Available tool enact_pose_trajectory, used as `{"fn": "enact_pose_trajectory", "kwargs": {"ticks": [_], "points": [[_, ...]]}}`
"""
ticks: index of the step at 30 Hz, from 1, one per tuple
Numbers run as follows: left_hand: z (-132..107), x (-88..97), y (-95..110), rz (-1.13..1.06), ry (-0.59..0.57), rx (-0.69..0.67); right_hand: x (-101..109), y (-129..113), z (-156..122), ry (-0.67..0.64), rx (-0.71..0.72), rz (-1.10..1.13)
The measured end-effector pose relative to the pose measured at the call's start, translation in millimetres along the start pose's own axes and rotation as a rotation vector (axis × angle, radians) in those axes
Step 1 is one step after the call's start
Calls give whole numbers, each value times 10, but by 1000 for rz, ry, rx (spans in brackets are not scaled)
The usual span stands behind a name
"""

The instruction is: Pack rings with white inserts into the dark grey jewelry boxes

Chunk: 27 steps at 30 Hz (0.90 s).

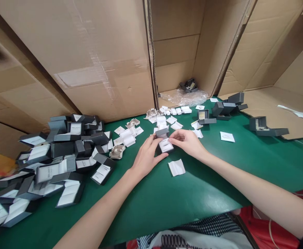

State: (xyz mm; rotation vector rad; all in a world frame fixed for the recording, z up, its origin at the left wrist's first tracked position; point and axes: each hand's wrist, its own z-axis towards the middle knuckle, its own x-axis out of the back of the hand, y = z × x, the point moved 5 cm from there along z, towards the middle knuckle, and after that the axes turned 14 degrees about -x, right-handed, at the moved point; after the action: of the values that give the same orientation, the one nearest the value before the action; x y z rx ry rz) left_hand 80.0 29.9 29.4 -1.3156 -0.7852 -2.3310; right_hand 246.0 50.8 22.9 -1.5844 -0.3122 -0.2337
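A small hinged grey gift box (162,133) stands with its lid raised in front of me, a white printed insert (166,146) inside it. My left hand (147,154) grips the box from the left, thumb along its near side. From the right, the thumb and finger of my right hand (186,141) pinch at the insert's upper right edge; the fingertips are partly hidden. A creased square of white paper (176,167) lies just below the box. Beyond my hands are folded white inserts (161,121) and loose paper slips (176,125).
Many open grey boxes (63,149) are heaped at the left on the green table (151,204). More boxes (222,108) stand at the right, near a white packet (227,137). Large cardboard cartons (110,62) border the back, one holding clear plastic (185,97).
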Motion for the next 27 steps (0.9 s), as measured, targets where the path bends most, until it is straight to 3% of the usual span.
{"fn": "enact_pose_trajectory", "kwargs": {"ticks": [11,27], "points": [[15,-10,-6,-21,-9,31,-112,86,25,16,-24,111],[10,-35,17,-9,-34,28,-106,118,82,-24,-2,-10]]}}
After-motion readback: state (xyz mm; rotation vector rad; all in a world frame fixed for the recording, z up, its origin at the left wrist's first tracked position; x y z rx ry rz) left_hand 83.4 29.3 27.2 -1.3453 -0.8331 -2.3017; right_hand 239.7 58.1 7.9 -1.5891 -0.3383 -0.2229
